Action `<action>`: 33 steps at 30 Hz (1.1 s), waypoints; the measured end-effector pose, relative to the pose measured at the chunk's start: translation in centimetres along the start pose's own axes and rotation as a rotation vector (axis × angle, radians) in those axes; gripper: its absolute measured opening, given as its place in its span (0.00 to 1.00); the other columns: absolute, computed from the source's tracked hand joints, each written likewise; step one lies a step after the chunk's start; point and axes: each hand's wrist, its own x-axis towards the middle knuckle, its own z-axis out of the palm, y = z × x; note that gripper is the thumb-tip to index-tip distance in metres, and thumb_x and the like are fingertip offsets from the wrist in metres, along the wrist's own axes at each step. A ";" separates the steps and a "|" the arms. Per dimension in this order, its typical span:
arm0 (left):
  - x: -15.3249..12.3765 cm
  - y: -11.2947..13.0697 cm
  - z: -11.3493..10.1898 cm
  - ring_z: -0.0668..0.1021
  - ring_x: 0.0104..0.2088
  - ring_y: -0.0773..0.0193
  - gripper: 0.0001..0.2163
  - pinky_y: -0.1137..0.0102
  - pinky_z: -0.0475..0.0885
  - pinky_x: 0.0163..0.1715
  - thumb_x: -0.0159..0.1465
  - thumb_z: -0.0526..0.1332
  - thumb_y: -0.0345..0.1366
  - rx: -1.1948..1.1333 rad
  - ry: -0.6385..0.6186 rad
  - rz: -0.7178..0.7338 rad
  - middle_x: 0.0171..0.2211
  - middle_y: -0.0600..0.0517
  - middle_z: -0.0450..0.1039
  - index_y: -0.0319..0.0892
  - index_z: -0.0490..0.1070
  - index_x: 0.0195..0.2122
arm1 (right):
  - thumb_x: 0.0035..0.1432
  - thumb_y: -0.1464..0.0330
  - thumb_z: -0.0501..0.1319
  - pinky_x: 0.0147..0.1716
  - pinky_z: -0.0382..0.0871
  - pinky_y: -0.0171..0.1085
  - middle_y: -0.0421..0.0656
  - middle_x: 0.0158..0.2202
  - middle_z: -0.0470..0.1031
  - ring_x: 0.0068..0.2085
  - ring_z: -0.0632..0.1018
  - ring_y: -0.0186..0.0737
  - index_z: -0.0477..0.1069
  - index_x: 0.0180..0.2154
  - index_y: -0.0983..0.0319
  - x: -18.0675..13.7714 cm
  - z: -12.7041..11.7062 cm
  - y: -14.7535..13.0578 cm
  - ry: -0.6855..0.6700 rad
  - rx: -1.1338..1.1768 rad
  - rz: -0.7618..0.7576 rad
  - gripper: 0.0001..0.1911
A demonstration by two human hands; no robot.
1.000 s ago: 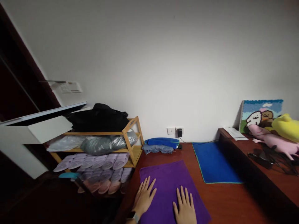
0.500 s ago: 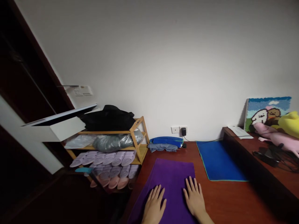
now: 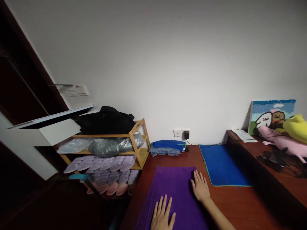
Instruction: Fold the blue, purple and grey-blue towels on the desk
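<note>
A purple cloth (image 3: 176,183) lies folded on the reddish-brown table (image 3: 230,204), its layers slightly offset along the left side. My left hand (image 3: 163,214) rests flat on the near part of this cloth, fingers spread and pointing away from me. At the cloth's far right edge, my right hand (image 3: 200,188) lies with its fingers stretched out, partly over the edge. Neither hand grips anything. To the right, a blue cloth (image 3: 223,166) with a green border is spread flat on the table.
Folded blue and grey cloths (image 3: 168,147) sit by the wall near a plugged-in charger (image 3: 186,134). A wooden shoe rack (image 3: 141,143) with several slippers stands left. On a raised ledge at right are a pink plush toy (image 3: 275,135), a yellow plush, cables and a picture (image 3: 273,111).
My right hand has slid farther away along the cloth's right edge. My left hand has shifted slightly right on the cloth. The view has turned a little to the right.
</note>
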 end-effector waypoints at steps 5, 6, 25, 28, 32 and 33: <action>-0.3 -1.5 2.1 0.65 0.68 0.49 0.29 0.51 0.69 0.63 0.72 0.51 0.52 0.049 0.063 0.053 0.71 0.53 0.55 0.59 0.46 0.73 | 0.70 0.57 0.38 0.72 0.39 0.49 0.43 0.76 0.42 0.75 0.46 0.47 0.42 0.73 0.65 4.6 0.6 -0.8 -0.007 -0.058 0.044 0.35; -0.3 -1.8 2.4 0.67 0.68 0.49 0.29 0.51 0.70 0.62 0.72 0.52 0.52 0.057 0.072 0.057 0.70 0.53 0.56 0.59 0.47 0.72 | 0.70 0.57 0.38 0.72 0.38 0.49 0.44 0.76 0.43 0.75 0.47 0.47 0.43 0.73 0.66 5.0 1.3 -0.7 0.013 -0.067 0.048 0.35; 18.6 4.7 -0.6 0.57 0.72 0.57 0.25 0.51 0.53 0.71 0.75 0.40 0.53 -0.193 -0.099 0.065 0.73 0.54 0.54 0.60 0.56 0.71 | 0.68 0.58 0.37 0.72 0.40 0.49 0.48 0.75 0.43 0.74 0.48 0.47 0.44 0.72 0.71 5.9 5.1 0.7 0.085 -0.131 -0.024 0.38; 18.1 0.2 -0.8 0.56 0.73 0.54 0.26 0.49 0.51 0.70 0.75 0.42 0.54 -0.125 -0.112 0.004 0.74 0.52 0.52 0.58 0.54 0.72 | 0.68 0.57 0.37 0.72 0.39 0.49 0.49 0.75 0.44 0.74 0.48 0.47 0.44 0.72 0.72 5.8 5.0 0.6 0.101 -0.098 -0.015 0.38; 17.7 -5.8 -1.9 0.54 0.73 0.54 0.27 0.52 0.49 0.71 0.74 0.44 0.53 -0.046 -0.145 -0.127 0.74 0.50 0.52 0.53 0.54 0.72 | 0.69 0.57 0.36 0.72 0.37 0.49 0.48 0.75 0.43 0.75 0.47 0.46 0.43 0.72 0.72 5.7 4.7 0.5 0.090 -0.095 0.003 0.38; 17.6 -7.0 -2.0 0.54 0.73 0.54 0.28 0.53 0.49 0.71 0.74 0.44 0.53 -0.035 -0.149 -0.147 0.74 0.50 0.51 0.53 0.54 0.72 | 0.69 0.57 0.36 0.72 0.37 0.49 0.48 0.75 0.43 0.75 0.47 0.46 0.43 0.72 0.71 5.6 4.6 0.5 0.082 -0.106 0.008 0.38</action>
